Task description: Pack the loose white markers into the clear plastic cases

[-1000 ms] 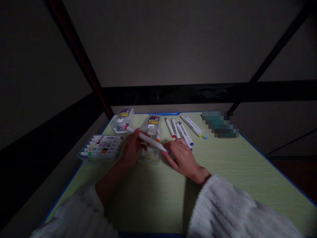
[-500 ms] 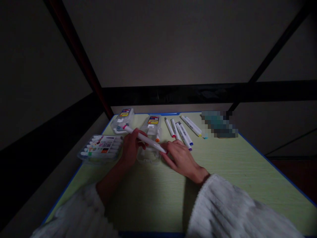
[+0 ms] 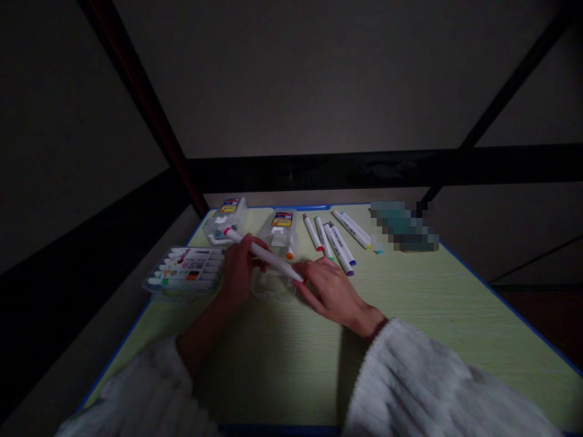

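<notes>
A white marker pen [image 3: 271, 258] with a pink end slants between my two hands, above the table. My left hand [image 3: 239, 270] grips it around the middle, fingers closed. At its lower right end, the fingers of my right hand [image 3: 330, 288] pinch the tip. Beneath the marker lies an open clear plastic case [image 3: 273, 291], its labelled part [image 3: 281, 223] tilted back behind. One orange-ended marker [image 3: 290, 247] rests in that case. Several white markers [image 3: 339, 249] with coloured ends lie loose just beyond my right hand.
On the left a clear case full of markers [image 3: 189, 267] overhangs the table's edge. Another clear case [image 3: 228, 218] stands at the back left. A pixelated dark green object [image 3: 405, 227] lies at the back right. The pale green table [image 3: 437, 303] has a blue rim.
The marker has shifted very slightly, and my right fingers have moved a little at its tip. My left hand keeps its grip. The cases and loose markers stay in place.
</notes>
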Action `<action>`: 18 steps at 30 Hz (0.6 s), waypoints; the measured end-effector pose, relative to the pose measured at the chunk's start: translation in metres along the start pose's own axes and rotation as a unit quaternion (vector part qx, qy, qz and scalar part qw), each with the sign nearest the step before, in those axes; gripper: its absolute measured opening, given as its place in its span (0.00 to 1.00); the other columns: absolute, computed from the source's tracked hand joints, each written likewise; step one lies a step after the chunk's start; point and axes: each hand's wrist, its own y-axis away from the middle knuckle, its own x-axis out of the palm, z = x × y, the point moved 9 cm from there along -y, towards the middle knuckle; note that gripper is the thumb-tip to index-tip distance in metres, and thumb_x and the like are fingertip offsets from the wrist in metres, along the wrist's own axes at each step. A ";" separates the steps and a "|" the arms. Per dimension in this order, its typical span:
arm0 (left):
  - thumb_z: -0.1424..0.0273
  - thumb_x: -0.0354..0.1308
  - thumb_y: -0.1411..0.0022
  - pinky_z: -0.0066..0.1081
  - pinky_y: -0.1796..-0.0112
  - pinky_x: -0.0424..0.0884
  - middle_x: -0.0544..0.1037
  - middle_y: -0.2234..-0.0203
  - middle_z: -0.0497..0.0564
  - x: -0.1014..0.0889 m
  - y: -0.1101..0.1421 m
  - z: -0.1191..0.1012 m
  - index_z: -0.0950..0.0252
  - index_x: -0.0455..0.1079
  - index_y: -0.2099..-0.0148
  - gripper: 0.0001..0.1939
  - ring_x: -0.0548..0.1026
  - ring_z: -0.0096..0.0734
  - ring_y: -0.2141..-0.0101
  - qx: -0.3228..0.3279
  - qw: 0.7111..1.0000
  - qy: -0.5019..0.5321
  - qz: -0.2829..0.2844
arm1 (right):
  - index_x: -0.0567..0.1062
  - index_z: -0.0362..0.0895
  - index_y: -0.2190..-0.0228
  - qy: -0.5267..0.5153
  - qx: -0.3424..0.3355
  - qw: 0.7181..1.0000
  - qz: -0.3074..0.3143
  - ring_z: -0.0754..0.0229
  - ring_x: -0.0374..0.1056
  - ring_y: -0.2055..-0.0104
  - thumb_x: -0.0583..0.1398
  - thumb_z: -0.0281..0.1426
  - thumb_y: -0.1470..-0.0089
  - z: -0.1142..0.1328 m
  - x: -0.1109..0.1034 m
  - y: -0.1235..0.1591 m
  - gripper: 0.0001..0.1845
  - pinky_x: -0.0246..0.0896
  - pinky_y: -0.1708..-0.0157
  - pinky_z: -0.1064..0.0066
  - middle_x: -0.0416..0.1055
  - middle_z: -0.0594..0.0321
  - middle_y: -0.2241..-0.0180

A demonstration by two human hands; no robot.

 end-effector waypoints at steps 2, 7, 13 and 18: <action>0.59 0.52 0.45 0.23 0.85 0.61 0.68 0.85 0.48 0.000 0.001 -0.001 0.68 0.67 0.77 0.17 0.64 0.22 0.84 0.005 1.000 0.001 -0.004 | 0.68 0.38 0.65 0.000 0.000 1.000 -0.008 0.60 0.62 0.72 0.48 0.29 0.43 0.000 -0.002 -0.001 0.11 0.55 0.67 0.68 0.69 0.59 0.74; 0.56 0.53 0.46 0.23 0.86 0.60 0.67 0.86 0.47 0.000 0.004 -0.008 0.66 0.67 0.77 0.18 0.64 0.22 0.85 0.045 0.999 -0.010 -0.008 | 0.68 0.37 0.62 0.011 0.014 1.000 0.006 0.60 0.62 0.72 0.47 0.29 0.42 -0.002 0.000 -0.001 0.13 0.55 0.67 0.67 0.69 0.58 0.73; 0.56 0.54 0.46 0.24 0.86 0.59 0.67 0.85 0.47 -0.002 0.006 -0.013 0.65 0.67 0.78 0.18 0.64 0.23 0.85 0.069 0.997 -0.029 -0.023 | 0.66 0.36 0.58 0.027 0.021 0.999 0.023 0.60 0.62 0.72 0.46 0.31 0.41 -0.003 0.004 0.000 0.15 0.55 0.67 0.68 0.68 0.58 0.72; 0.55 0.53 0.46 0.23 0.86 0.58 0.66 0.86 0.46 -0.003 0.006 -0.014 0.65 0.66 0.78 0.19 0.64 0.22 0.85 0.079 0.995 -0.045 -0.029 | 0.66 0.36 0.57 0.028 0.030 0.999 0.034 0.59 0.62 0.71 0.47 0.31 0.41 -0.005 0.006 0.000 0.15 0.55 0.67 0.68 0.69 0.58 0.71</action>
